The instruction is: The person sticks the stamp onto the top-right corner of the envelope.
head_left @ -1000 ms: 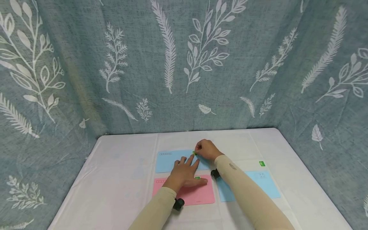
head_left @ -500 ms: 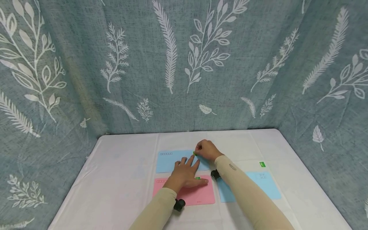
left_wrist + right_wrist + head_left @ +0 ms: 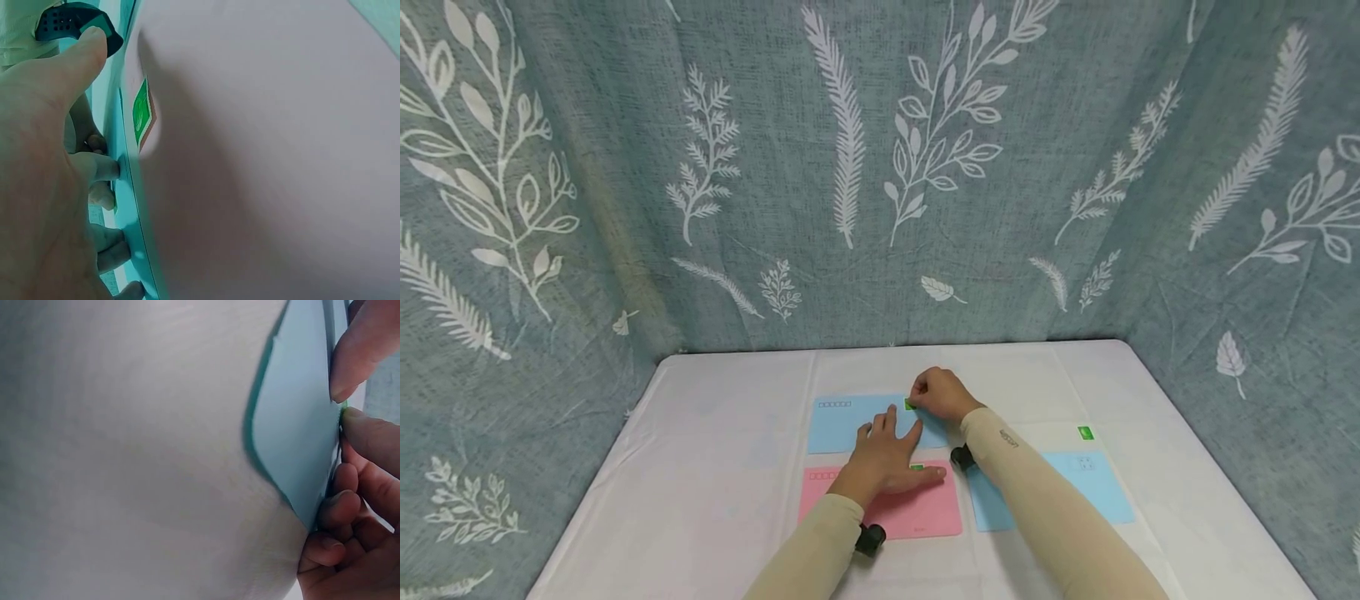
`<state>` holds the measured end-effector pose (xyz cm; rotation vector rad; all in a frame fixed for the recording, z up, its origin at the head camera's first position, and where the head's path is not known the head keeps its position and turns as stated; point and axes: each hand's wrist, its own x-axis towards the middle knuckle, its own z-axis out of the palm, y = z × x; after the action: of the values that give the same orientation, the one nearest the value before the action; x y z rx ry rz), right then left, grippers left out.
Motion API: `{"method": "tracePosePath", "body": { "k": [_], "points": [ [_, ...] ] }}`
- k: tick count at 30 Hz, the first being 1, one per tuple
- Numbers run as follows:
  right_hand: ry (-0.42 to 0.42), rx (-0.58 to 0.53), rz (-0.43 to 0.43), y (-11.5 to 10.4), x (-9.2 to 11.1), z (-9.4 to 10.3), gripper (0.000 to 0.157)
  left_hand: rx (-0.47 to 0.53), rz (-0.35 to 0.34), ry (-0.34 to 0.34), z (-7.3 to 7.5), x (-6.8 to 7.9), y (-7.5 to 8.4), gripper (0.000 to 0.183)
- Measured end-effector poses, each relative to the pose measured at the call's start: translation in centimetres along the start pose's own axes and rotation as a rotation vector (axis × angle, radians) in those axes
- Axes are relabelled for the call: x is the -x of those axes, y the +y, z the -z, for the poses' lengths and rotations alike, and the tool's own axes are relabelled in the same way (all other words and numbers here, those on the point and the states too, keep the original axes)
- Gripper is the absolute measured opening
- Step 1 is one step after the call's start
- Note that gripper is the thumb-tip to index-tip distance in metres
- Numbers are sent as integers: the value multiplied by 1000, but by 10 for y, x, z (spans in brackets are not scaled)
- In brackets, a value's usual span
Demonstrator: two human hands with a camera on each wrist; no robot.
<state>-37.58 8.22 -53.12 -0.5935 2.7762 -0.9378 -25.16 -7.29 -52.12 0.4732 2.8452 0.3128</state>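
My right hand (image 3: 943,393) pinches a small green stamp (image 3: 909,404) at the top right corner of the far blue envelope (image 3: 841,429). In the right wrist view, its curled fingers (image 3: 340,509) lie along that envelope's edge. Spread out, my left hand (image 3: 880,462) reaches over the pink envelope (image 3: 917,517), its fingertips on the blue one and the thumb stretched to the right. Another green stamp (image 3: 143,114) sits at the pink envelope's upper right, near the left thumb (image 3: 78,65).
A second blue envelope (image 3: 1108,492) lies at the right, partly under the right forearm. Just beyond it a loose green stamp (image 3: 1086,433) rests on the white tablecloth (image 3: 722,450). Patterned curtains (image 3: 865,292) stand behind and at both sides.
The left index finger has shifted left, away from the stamp at the blue envelope's corner. The right hand keeps its place there.
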Motion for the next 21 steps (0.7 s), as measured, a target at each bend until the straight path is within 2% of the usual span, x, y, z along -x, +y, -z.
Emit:
{"method": "tracePosePath", "body": {
  "k": [9, 21],
  "points": [
    [-3, -44, -26, 0, 0, 1, 19, -38, 17, 2, 1, 3, 3, 97],
    [15, -90, -40, -1, 2, 2, 18, -41, 31, -11, 1, 2, 4, 96]
  ]
}}
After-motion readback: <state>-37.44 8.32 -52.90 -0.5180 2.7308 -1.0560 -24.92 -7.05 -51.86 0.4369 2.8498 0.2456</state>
